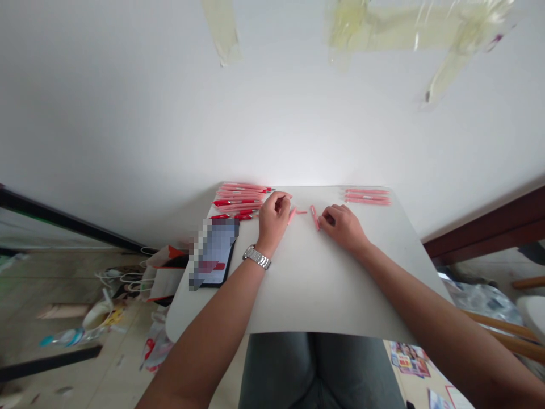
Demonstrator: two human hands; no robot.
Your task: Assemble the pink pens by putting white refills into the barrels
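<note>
My left hand (273, 218), wearing a silver watch (256, 257), has its fingers curled together just right of the pen pile; what they hold, if anything, is hidden. Beside its thumb is a short pink pen part (292, 216), and a smaller thin pink piece (301, 212) lies to the right of that. My right hand (344, 226) rests on the table with closed fingers, thumb and forefinger at the lower end of a pink pen barrel (314, 217), which slants up to the left. Many pink and red pens (240, 199) are heaped at the table's back left.
A few pink pens (368, 196) lie side by side at the back right of the white table (323, 289). A phone (217, 253) lies at the left edge, partly pixelated. The wall (298, 113) rises behind. Bags (164, 278) and a bottle (63, 338) are on the floor.
</note>
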